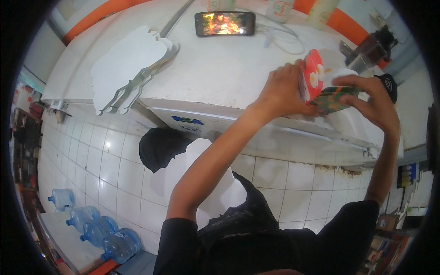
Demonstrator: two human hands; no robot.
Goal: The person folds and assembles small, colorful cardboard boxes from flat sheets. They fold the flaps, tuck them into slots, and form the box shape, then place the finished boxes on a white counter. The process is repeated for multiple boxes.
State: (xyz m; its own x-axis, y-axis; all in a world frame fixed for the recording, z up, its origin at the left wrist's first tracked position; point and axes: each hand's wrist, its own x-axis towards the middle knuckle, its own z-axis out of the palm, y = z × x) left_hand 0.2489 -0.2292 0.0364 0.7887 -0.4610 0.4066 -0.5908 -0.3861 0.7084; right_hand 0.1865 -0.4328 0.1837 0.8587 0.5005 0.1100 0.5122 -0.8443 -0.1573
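A folded cardboard piece is held between my hands at the right of the white table. One panel [313, 75] is red with white and yellow shapes; a dark green and orange panel [331, 99] opens out from it. My left hand [285, 91] grips the red side, its thumb low near the fold. My right hand [373, 101] pinches the outer edge of the green panel between thumb and fingers. Beyond them is a pale, partly hidden piece. On the table's left lies a stack of white die-cut cardboard sheets [126, 64]. Another white cut sheet [220, 192] lies across my lap.
A phone [225, 24] showing a bright picture stands at the table's back, with a white cable [293, 39] beside it. Pale bottles or cups [279, 10] stand behind. A dark appliance [372, 48] is at far right. Several blue water jugs [120, 245] lie at lower left.
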